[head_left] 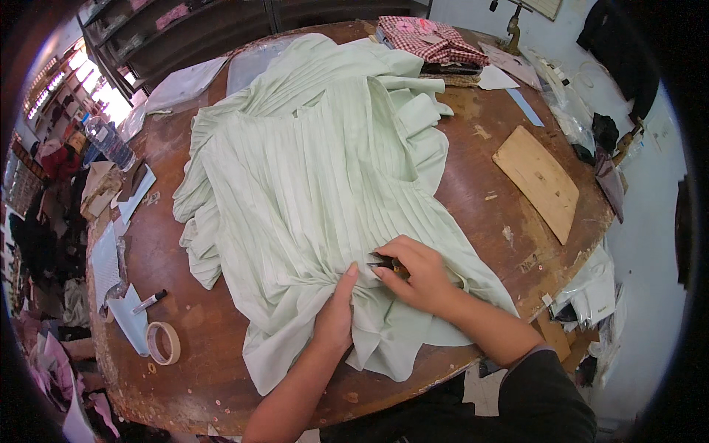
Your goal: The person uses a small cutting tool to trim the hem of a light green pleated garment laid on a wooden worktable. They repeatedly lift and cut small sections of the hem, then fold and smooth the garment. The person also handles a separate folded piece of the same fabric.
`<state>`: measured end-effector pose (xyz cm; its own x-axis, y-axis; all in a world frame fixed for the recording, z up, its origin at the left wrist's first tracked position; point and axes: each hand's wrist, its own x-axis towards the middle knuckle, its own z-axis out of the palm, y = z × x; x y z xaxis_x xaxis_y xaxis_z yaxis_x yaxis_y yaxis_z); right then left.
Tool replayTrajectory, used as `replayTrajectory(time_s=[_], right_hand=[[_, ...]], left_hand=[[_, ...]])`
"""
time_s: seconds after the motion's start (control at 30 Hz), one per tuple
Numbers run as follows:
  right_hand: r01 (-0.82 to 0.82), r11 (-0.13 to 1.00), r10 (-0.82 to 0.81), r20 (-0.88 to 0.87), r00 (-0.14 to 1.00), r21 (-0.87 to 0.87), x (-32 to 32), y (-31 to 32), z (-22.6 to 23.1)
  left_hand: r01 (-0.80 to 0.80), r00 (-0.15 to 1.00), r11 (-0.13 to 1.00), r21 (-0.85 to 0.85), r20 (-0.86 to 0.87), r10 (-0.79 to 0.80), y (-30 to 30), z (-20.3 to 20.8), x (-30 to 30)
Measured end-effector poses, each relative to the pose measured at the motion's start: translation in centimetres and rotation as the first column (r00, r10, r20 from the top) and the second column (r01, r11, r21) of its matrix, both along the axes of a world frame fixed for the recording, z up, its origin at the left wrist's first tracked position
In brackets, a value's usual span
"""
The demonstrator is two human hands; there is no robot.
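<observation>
A pale green pleated garment [288, 184] lies spread over the wooden table, its cloth gathered in folds near the front. My left hand [337, 314] is closed on the gathered cloth, thumb on top pointing away from me. Just right of it, my right hand [419, 277] grips small dark thread snips [379, 260]. Their tips point left, close to the cloth by my left thumb. My fingers hide most of the snips, and I cannot see whether the blades touch a thread.
On the left lie a tape roll [163, 342], a marker [150, 301], blue paper pieces [130, 317] and a water bottle [111, 144]. Folded checked cloth [425, 38] is stacked at the back. A tan board [538, 183] rests on the right, near the table's curved edge.
</observation>
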<state>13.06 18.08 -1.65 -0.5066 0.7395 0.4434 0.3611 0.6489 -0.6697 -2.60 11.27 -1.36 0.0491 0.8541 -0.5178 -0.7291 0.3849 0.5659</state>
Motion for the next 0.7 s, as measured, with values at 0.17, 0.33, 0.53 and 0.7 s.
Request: replayTrajectory(time_s=[0.17,0.33,0.53,0.7], right_hand=[[-0.035,0.997,0.034,0.023,0.999,0.068,0.0,0.1,0.3],[-0.04,0.987,0.035,0.033,0.999,0.157,-0.2,0.0,0.3],[-0.026,0.976,0.013,0.062,0.998,0.217,-0.3,-0.1,0.4],[-0.025,0.974,0.017,0.04,0.999,0.223,-0.4,0.0,0.5]], left_hand=[[-0.003,0.998,0.999,0.045,0.06,0.0,0.2,-0.3,0.0],[-0.012,0.999,0.993,0.121,0.046,0.006,0.3,-1.4,0.2],[-0.001,1.0,0.999,0.051,-0.015,0.002,0.4,-0.4,0.5],[-0.015,0.999,0.997,0.081,-0.041,0.018,0.2,-1.4,0.4]])
